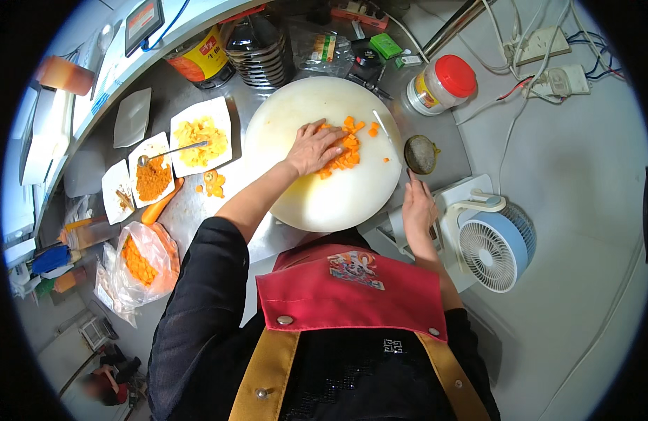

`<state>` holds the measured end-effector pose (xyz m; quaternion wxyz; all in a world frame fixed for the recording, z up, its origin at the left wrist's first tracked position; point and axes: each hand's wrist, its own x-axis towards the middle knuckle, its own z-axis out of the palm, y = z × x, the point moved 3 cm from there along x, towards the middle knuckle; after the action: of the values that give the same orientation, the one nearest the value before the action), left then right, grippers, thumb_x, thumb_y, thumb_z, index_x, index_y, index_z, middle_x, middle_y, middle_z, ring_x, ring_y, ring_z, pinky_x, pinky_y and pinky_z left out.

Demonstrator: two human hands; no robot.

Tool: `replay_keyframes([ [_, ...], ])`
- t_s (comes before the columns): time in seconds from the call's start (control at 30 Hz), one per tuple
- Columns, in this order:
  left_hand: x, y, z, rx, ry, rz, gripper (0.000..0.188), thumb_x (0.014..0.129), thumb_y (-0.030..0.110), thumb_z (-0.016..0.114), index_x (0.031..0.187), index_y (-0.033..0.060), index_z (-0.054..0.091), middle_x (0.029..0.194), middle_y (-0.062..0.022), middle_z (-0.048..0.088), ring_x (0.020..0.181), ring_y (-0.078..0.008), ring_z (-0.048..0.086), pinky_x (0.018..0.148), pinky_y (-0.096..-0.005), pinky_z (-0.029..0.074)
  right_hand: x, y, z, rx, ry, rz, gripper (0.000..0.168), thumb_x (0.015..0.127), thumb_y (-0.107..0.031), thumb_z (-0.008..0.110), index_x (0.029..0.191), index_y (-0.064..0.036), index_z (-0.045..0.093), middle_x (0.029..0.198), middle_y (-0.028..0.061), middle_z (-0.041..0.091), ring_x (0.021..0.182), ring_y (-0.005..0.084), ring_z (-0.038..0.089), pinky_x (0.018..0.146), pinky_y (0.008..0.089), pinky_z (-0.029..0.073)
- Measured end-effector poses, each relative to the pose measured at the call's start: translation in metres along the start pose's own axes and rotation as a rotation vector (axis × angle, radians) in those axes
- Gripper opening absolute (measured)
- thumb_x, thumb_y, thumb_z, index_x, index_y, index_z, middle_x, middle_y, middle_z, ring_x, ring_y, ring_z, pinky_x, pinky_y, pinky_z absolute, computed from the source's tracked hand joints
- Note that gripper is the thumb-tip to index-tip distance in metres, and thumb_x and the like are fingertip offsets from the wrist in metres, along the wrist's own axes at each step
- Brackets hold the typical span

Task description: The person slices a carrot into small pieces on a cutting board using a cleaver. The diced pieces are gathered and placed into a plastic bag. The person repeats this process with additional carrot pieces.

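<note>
My left hand (316, 147) lies palm down on a pile of diced carrot (350, 152), its fingers slightly spread. Under the pile is a round white cutting board (324, 205). A few loose cubes lie near the board's right side, by a thin bright white strip (382, 126) whose nature is unclear. My right hand (420, 205) is beyond the board's lower right edge, index finger pointing forward. Something brown shows beside its palm; whether the hand grips it cannot be made out. Just ahead of those fingertips sits a small round dish of grey material (421, 154).
Left of the board are a plate of yellow slices (200, 139), a plate of orange shreds (153, 179), a whole carrot (163, 202) and a bag of diced carrot (139, 263). A red-lidded jar (442, 84) and a fan (495, 250) stand right. Behind are large bottles (255, 52).
</note>
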<state>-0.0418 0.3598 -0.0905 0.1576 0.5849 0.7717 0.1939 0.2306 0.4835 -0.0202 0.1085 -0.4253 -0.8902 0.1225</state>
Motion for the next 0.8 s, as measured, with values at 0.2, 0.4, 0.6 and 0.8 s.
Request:
replay_keyframes([
  [0.2,-0.046,0.003,-0.008,0.061,0.347,-0.083,0.062,0.098,0.051,0.051,0.152,0.0213,0.041,0.158,-0.0069,0.037,0.147,-0.0377,0.026,0.120,-0.0551,0.019,-0.008,-0.035,0.021,0.022,-0.096,-0.097,0.036,0.096,-0.016,0.056,0.131,-0.021,0.062,0.113,0.0058,0.067,0.094,0.0356,0.068,0.078,0.0487,0.054],
  [0.4,-0.082,-0.018,0.020,-0.015,0.550,-0.457,0.072,0.097,0.049,0.055,0.152,0.0062,0.035,0.159,-0.0186,0.032,0.148,-0.0399,0.024,0.122,-0.0525,0.016,-0.002,-0.048,0.017,0.145,-0.085,-0.151,0.035,0.097,-0.017,0.056,0.131,-0.020,0.062,0.115,0.0082,0.067,0.095,0.0378,0.067,0.078,0.0499,0.053],
  [0.6,-0.070,0.001,0.031,-0.098,0.513,-0.442,0.075,0.097,0.048,0.055,0.154,0.0042,0.031,0.160,-0.0189,0.029,0.149,-0.0374,0.024,0.122,-0.0504,0.015,0.033,-0.044,0.012,0.026,-0.189,-0.056,0.035,0.099,-0.022,0.053,0.133,-0.020,0.058,0.119,0.0089,0.066,0.095,0.0399,0.067,0.077,0.0528,0.052],
  [0.8,-0.068,0.012,0.034,-0.154,0.521,-0.376,0.077,0.096,0.048,0.056,0.154,0.0039,0.030,0.161,-0.0200,0.026,0.148,-0.0391,0.025,0.122,-0.0507,0.017,0.019,-0.049,0.016,0.108,-0.165,-0.180,0.032,0.098,-0.020,0.055,0.129,-0.020,0.062,0.113,0.0094,0.069,0.093,0.0417,0.067,0.077,0.0524,0.052],
])
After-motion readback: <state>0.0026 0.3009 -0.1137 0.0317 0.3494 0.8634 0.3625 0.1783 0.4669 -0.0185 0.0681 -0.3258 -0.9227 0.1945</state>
